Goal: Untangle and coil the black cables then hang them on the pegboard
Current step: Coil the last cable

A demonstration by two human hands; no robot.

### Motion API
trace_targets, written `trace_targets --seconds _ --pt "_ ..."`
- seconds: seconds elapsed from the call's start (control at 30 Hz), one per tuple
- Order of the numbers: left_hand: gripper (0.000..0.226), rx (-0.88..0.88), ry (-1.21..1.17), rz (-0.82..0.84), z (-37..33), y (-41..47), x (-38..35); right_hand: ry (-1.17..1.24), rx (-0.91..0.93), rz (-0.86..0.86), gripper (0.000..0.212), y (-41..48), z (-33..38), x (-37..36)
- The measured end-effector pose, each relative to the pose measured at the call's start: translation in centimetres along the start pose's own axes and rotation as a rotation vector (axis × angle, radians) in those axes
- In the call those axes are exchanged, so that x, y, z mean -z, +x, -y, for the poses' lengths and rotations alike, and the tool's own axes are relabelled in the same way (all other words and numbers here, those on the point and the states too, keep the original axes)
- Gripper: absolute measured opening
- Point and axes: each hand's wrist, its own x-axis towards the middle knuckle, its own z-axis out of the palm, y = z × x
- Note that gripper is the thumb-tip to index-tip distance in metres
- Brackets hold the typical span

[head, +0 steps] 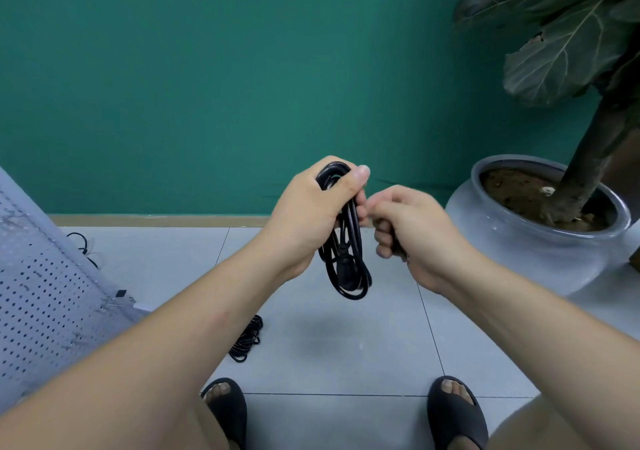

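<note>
A coiled black cable hangs in the air at the centre of the head view. My left hand grips the top of its loops, thumb over the upper bend. My right hand is curled just right of the coil, fingers closed round a dark part that looks like the cable's end; the contact is partly hidden. A second coil of black cable lies on the tiled floor below my left forearm. The white pegboard leans at the left edge, with a thin black cable behind it.
A large grey pot with a leafy plant stands at the right against the teal wall. My feet in dark slippers are on the grey tiles at the bottom.
</note>
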Motion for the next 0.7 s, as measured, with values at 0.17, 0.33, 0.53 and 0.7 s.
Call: trace_targets --seconds 0.17,0.33,0.53,0.7 --pt "0.020 -0.065 -0.014 -0.203 -0.1 1.0 0.9 0.239 0.076 0.180 0.016 -2.9 2.2 -0.5" --pt "0.024 -0.027 -0.051 -0.205 0.0 0.7 0.8 -0.132 0.248 0.274 0.010 -3.4 1.4 -0.2" --pt "0.022 -0.038 -0.167 -0.187 -0.1 0.4 0.1 -0.313 0.461 0.166 0.022 -3.0 0.9 0.1" --pt "0.022 0.036 -0.349 -0.172 -1.0 0.2 0.0 -0.442 0.414 -0.123 0.060 -2.8 0.7 -0.1"
